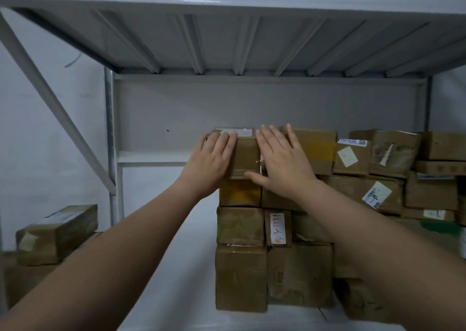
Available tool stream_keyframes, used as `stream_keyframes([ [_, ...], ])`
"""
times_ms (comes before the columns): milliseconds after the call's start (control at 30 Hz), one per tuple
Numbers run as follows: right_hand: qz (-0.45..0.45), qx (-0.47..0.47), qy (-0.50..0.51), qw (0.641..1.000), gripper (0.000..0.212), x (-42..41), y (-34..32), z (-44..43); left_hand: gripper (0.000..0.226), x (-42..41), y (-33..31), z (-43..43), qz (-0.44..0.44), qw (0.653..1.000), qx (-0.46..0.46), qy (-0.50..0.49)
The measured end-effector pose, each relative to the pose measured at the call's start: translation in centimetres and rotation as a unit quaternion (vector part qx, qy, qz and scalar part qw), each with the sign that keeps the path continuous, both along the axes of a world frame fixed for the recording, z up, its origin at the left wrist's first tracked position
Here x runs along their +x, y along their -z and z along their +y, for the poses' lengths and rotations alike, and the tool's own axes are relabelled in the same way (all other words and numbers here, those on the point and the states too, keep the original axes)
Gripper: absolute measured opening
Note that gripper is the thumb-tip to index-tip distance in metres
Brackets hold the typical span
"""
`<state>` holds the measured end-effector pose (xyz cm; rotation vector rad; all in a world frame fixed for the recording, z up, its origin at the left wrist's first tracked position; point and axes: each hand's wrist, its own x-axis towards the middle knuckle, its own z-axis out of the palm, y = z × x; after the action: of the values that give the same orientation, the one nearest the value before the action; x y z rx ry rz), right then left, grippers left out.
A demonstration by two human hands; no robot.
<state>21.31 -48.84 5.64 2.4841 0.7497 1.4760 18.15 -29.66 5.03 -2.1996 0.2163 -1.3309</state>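
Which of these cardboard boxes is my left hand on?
The top box of the stack's leftmost column, with a white label on its upper face; the left hand covers its front left corner.

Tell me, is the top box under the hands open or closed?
Closed. The top box has flat flaps and shiny tape wrapped over it. The left hand and right hand touch it with straight fingers.
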Motion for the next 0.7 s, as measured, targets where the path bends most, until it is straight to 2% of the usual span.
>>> stream_keyframes([
  [133,0.031,0.104,-0.099,0.989,0.086,-2.1,-0.7,1.6,0.096,-1.7,-0.9,3.1,-0.067,0.994,-0.037,0.078],
  [233,0.149,0.251,-0.22,0.931,0.082,-4.8,-0.8,4.7,0.092,-3.4,-0.5,6.5,-0.135,0.98,-0.04,0.142],
  [300,0.255,0.366,-0.272,0.853,0.085,-6.6,-1.0,7.7,0.09,-4.5,0.5,8.8,-0.165,0.97,-0.026,0.175],
  [400,0.422,0.489,-0.335,0.686,0.081,-8.6,-0.9,11.7,0.085,-5.7,2.3,11.3,-0.187,0.961,-0.007,0.204],
  [433,0.452,0.504,-0.354,0.645,0.077,-9.0,-0.6,12.7,0.082,-5.9,2.9,12.0,-0.194,0.958,0.0,0.21],
  [567,0.45,0.563,-0.431,0.543,0.071,-8.8,1.6,16.1,0.073,-6.5,4.6,14.7,-0.203,0.953,0.022,0.224],
  [600,0.435,0.579,-0.445,0.527,0.064,-8.6,2.2,16.7,0.072,-6.6,4.8,15.2,-0.18,0.954,0.021,0.239],
  [633,0.413,0.589,-0.453,0.526,0.059,-8.6,2.8,17.1,0.071,-6.7,5.1,15.6,-0.138,0.954,0.004,0.267],
  [667,0.392,0.586,-0.452,0.547,0.057,-8.5,3.3,17.2,0.068,-7.0,5.2,15.9,-0.082,0.948,-0.034,0.306],
  [700,0.371,0.569,-0.444,0.584,0.058,-8.6,3.6,17.2,0.065,-7.3,5.1,16.2,-0.03,0.936,-0.09,0.34],
])
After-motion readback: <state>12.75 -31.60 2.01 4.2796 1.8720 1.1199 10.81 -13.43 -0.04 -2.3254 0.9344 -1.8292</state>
